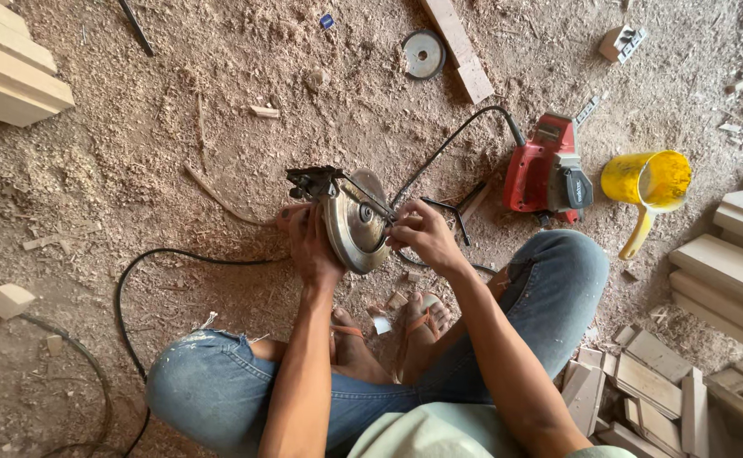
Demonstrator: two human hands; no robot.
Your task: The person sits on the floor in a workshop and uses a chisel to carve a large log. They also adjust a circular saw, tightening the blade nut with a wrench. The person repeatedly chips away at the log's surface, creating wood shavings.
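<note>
Pale green shirt cloth fills the bottom edge, and above it two bent knees in faded blue jeans frame a person squatting in orange sandals on a sawdust-covered floor. Both forearms reach forward to a circular saw held just above the floor between the knees, its round metal guard turned toward the camera. Closed around the saw's left side from behind is the left hand, its grip wrapped on the body. At the saw's right edge the right hand has its fingertips pinched together on a small part there; what they pinch is too small to tell. A black power cord loops across the floor on the left. Right of the hands lies a red electric planer, and just beyond it a yellow plastic jug on its side. A loose round blade lies farther off, beside a wooden strip. Stacked timber boards line the right edge.
</note>
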